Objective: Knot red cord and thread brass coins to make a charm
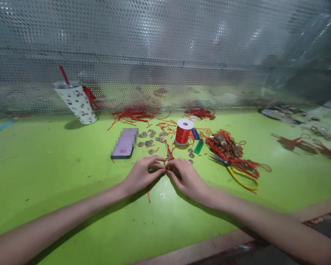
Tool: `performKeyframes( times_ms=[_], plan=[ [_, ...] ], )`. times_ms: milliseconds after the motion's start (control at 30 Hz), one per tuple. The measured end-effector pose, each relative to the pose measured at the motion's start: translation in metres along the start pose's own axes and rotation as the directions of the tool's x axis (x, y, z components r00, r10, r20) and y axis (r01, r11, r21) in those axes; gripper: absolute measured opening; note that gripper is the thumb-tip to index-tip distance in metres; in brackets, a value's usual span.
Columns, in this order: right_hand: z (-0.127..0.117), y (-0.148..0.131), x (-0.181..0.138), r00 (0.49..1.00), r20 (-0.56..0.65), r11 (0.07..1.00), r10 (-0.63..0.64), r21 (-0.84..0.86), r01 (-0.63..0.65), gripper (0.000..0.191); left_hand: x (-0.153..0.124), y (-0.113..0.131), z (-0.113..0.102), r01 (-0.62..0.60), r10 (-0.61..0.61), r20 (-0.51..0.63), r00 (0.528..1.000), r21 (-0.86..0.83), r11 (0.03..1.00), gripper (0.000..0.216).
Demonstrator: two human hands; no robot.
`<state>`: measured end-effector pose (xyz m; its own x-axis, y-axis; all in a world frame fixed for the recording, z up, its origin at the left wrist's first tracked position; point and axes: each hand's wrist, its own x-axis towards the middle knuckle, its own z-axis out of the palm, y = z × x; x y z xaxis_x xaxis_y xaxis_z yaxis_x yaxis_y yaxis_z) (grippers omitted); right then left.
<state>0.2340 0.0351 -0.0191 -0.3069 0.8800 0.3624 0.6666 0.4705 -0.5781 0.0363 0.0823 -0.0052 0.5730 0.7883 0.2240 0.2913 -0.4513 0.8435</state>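
Note:
My left hand (pixel 146 171) and my right hand (pixel 186 178) meet over the green table, thumbs and fingers pinched on a red cord (pixel 168 151) strung with coins. Part of that cord and its knot is hidden behind my fingers. Loose brass-coloured coins (pixel 149 142) with holes lie just beyond my left hand. A spool of red cord (pixel 183 133) stands upright past my right hand, and a green lighter (pixel 199 146) lies beside it. To the right, yellow-handled scissors (pixel 238 175) rest with blades apart, against a heap of knotted coin strings (pixel 225 144).
A phone (pixel 125 143) lies left of the coins. Behind it, a patterned tumbler (pixel 77 103) with a red straw leans. Red cord pieces (pixel 135 115) are scattered near the perforated metal screen (pixel 154 44). More coin strings (pixel 300 141) lie far right. The table edge (pixel 204 248) runs along the lower right.

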Motion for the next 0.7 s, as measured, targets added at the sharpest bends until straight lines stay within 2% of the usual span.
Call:
performKeyframes(
  times_ms=[167, 267, 333, 500, 700],
  plan=[
    [0.000, 0.001, 0.001, 0.999, -0.042, 1.000, -0.014, 0.011, 0.015, 0.006, 0.008, -0.002, -0.008, -0.141, 0.137, 0.031, 0.990, 0.170, 0.975, 0.015],
    [0.000, 0.002, 0.001, 0.997, -0.065, 0.999, -0.028, 0.036, 0.031, 0.006, 0.017, -0.002, -0.015, -0.145, 0.131, 0.086, 0.988, 0.186, 0.972, 0.020],
    [0.000, 0.003, 0.001, 0.996, -0.077, 0.998, -0.033, 0.046, 0.037, 0.006, 0.024, -0.004, -0.021, -0.140, 0.110, 0.168, 0.980, 0.178, 0.974, 0.025],
    [0.001, 0.003, 0.001, 0.996, -0.082, 0.997, -0.038, 0.057, 0.043, 0.006, 0.042, -0.004, -0.035, -0.178, 0.107, 0.373, 0.922, 0.162, 0.971, 0.027],
    [0.000, 0.001, 0.002, 0.996, -0.086, 0.997, -0.036, 0.065, 0.042, 0.008, 0.058, -0.001, -0.041, -0.274, 0.156, 0.475, 0.866, 0.190, 0.943, 0.022]
  ],
)
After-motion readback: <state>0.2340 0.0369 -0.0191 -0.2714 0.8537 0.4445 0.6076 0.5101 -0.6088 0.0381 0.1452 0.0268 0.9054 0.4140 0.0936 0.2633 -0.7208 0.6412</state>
